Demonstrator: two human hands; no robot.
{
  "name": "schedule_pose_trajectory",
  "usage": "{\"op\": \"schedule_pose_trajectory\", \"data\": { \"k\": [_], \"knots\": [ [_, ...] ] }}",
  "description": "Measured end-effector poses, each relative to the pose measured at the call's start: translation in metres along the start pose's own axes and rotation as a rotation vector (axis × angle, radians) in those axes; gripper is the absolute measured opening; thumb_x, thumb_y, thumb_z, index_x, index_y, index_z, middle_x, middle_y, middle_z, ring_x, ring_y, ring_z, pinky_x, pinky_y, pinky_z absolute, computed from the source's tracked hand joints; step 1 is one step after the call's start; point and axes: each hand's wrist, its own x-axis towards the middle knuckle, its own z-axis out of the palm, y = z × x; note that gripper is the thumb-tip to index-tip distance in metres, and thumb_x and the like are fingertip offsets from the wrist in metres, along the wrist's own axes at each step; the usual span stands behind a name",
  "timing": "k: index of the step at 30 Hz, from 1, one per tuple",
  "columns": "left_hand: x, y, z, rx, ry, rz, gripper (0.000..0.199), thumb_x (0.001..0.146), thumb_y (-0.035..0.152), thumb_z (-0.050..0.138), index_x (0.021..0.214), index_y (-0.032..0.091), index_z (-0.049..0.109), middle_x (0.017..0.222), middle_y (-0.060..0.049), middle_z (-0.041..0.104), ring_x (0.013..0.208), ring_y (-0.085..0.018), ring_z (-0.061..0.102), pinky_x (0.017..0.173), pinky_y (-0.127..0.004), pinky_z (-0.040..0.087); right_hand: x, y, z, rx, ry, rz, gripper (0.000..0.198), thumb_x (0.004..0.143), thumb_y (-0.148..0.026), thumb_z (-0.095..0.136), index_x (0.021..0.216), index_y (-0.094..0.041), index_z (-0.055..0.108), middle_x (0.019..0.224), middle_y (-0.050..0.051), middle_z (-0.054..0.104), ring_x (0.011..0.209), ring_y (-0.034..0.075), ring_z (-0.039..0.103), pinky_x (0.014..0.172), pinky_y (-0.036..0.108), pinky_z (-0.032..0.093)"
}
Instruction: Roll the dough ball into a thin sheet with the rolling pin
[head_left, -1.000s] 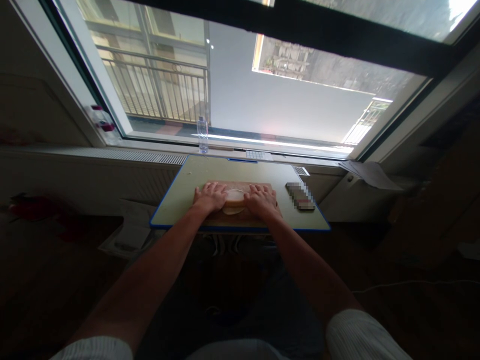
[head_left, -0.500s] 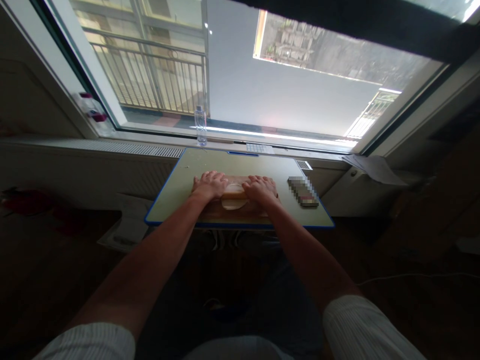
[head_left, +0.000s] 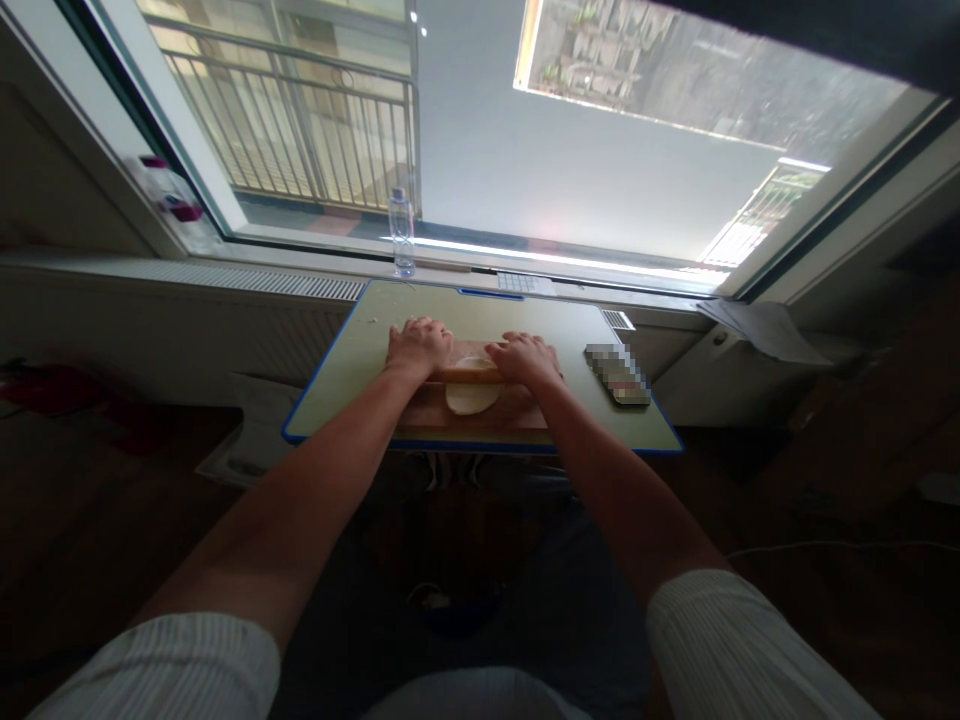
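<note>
A wooden rolling pin (head_left: 474, 374) lies crosswise over a flat, pale piece of dough (head_left: 471, 400). Dough shows on both sides of the pin, more of it on the near side. Under the dough is a wooden board (head_left: 517, 412), resting on a small table (head_left: 341, 385) with a blue edge. My left hand (head_left: 418, 347) is closed over the pin's left end, and my right hand (head_left: 526, 358) over its right end. Both palms face down and cover the ends of the pin.
A phone-like object (head_left: 618, 375), blurred out, lies at the table's right side. On the windowsill stand a clear bottle (head_left: 402, 235) and, farther left, a bottle with a purple cap (head_left: 172, 200). Papers (head_left: 761, 328) lie right of the table.
The rolling pin has moved a little away from me under both hands, and more dough shows on its near side. The camera view has shifted slightly.
</note>
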Motion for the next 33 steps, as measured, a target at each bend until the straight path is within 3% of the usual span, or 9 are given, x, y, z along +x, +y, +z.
{"op": "schedule_pose_trajectory", "data": {
  "k": [7, 13, 25, 33],
  "knots": [
    [0.011, 0.003, -0.002, 0.03, -0.022, -0.041, 0.051, 0.104, 0.038, 0.033, 0.129, 0.023, 0.075, 0.144, -0.014, 0.07, 0.131, -0.032, 0.061, 0.112, -0.05, 0.044, 0.01, -0.001, -0.002, 0.039, 0.006, 0.032, 0.06, 0.099, -0.059, 0.05, 0.14, -0.021, 0.071, 0.142, 0.015, 0.072, 0.129, 0.034, 0.066, 0.109, 0.046, 0.048],
    [0.028, 0.004, -0.002, 0.033, -0.023, -0.07, 0.052, 0.102, 0.035, 0.035, 0.129, 0.019, 0.076, 0.142, -0.018, 0.071, 0.133, -0.034, 0.061, 0.114, -0.054, 0.041, 0.021, 0.0, -0.002, 0.041, 0.003, 0.029, 0.051, 0.101, -0.056, 0.05, 0.124, -0.019, 0.077, 0.13, 0.018, 0.076, 0.122, 0.033, 0.069, 0.102, 0.042, 0.051],
    [0.065, 0.001, 0.008, 0.005, -0.06, -0.135, 0.055, 0.098, 0.038, 0.039, 0.136, 0.015, 0.071, 0.144, -0.022, 0.067, 0.136, -0.037, 0.057, 0.117, -0.059, 0.036, 0.041, -0.004, -0.003, -0.002, 0.064, 0.033, 0.044, 0.104, -0.044, 0.05, 0.123, -0.015, 0.077, 0.129, 0.02, 0.076, 0.122, 0.034, 0.068, 0.105, 0.046, 0.05],
    [0.061, 0.001, 0.008, 0.018, -0.04, -0.108, 0.055, 0.1, 0.037, 0.035, 0.134, 0.014, 0.072, 0.145, -0.022, 0.067, 0.137, -0.037, 0.057, 0.117, -0.058, 0.038, 0.035, -0.005, -0.005, 0.003, 0.077, 0.028, 0.044, 0.105, -0.043, 0.048, 0.122, -0.013, 0.076, 0.128, 0.021, 0.075, 0.121, 0.033, 0.069, 0.104, 0.043, 0.049]
  ]
}}
